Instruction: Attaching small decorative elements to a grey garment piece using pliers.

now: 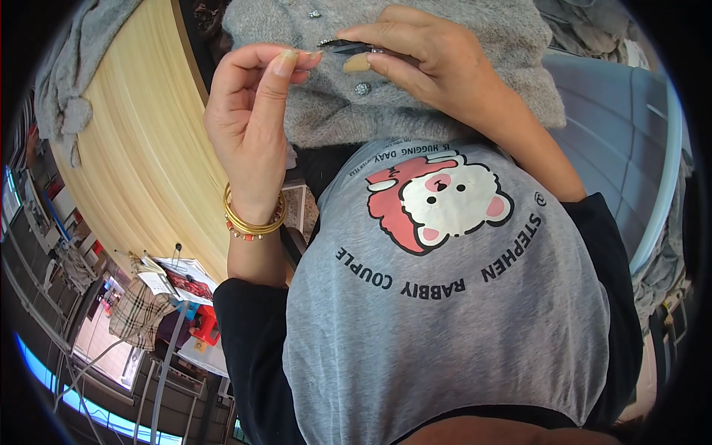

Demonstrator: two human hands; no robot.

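Observation:
A fluffy grey knitted cardigan (326, 111) with sparkly round buttons lies across my lap at the top of the view. My left hand (252, 119), with gold bangles at the wrist, is raised above its left part. Thumb and forefinger are pinched together there; what they hold is too fine to make out. Close to those fingertips, my right hand (445, 63) grips small black thread snips (345, 49), blades pointing left. A tan covering (357, 64) wraps the right thumb's tip. One sparkly button (362, 88) sits just below the snips.
A pale wooden table (141, 126) stands to my left, with grey knitwear (63, 111) hanging over its far edge. At my right is a large blue-grey plastic bin (615, 119). Grey garments (593, 26) lie beyond it. Papers (178, 278) are at the lower left.

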